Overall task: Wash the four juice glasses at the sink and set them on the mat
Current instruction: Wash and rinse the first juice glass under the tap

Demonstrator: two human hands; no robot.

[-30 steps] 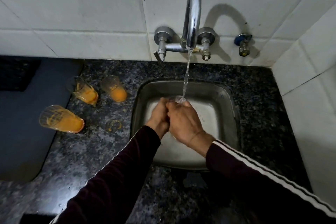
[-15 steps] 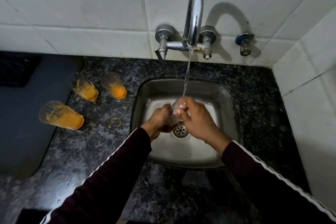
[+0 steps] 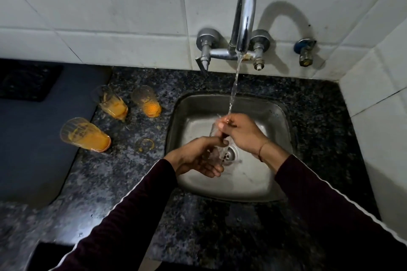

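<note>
Over the steel sink (image 3: 279, 116), my left hand (image 3: 196, 158) grips the base of a clear juice glass (image 3: 217, 138). My right hand (image 3: 240, 132) pinches its rim under the running water. Three glasses with orange juice residue stand on the dark granite counter left of the sink: one at the front (image 3: 84, 134), one behind it (image 3: 112, 102), one nearest the sink (image 3: 146, 101). A dark grey mat (image 3: 33, 138) lies at the far left.
The chrome tap (image 3: 244, 22) on the tiled wall pours a thin stream into the sink. An orange juice ring (image 3: 144, 144) marks the counter beside the sink. A small valve (image 3: 305, 51) sticks out of the wall at right. The right wall stands close to the sink.
My hands have drawn apart and lowered in the sink. The left hand has slid to the glass's base and the right to its rim, so the glass now shows between them.
</note>
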